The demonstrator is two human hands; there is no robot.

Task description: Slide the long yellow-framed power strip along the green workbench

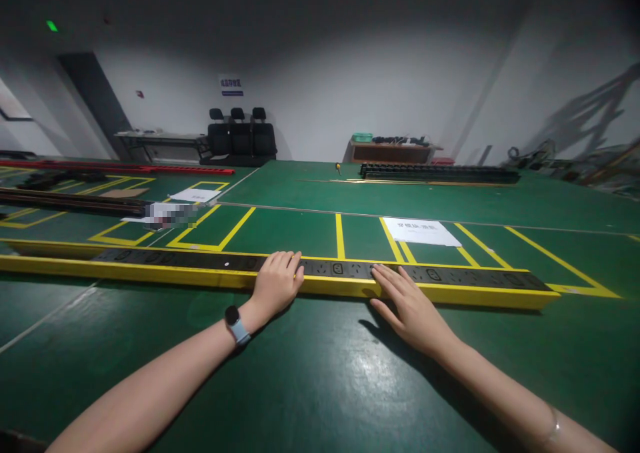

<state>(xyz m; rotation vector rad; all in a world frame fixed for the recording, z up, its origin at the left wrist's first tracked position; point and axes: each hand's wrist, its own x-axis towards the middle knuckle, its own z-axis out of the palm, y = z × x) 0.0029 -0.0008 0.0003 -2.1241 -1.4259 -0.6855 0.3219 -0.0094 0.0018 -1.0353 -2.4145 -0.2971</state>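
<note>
- Green matted surface (320,386) with yellow taped lines fills the room; black chairs (241,136) stand by the far white wall.
- Across it lies a long yellow-cased power strip with a black socket face (340,276).
- Left hand (275,285) rests on the strip's near edge, fingers (287,263) together and curled over the top.
- Right hand (407,306) lies flat, fingers (387,278) slightly spread, tips touching the strip.
- White paper sheet (420,231) lies beyond.

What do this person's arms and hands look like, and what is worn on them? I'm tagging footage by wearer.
Both forearms are bare, with no sleeves in view and no gloves. The left hand has a smartwatch with a dark round face and pale blue-grey strap on its wrist. The right hand has a thin, clear-looking bracelet at the wrist. No rings are visible.
</note>
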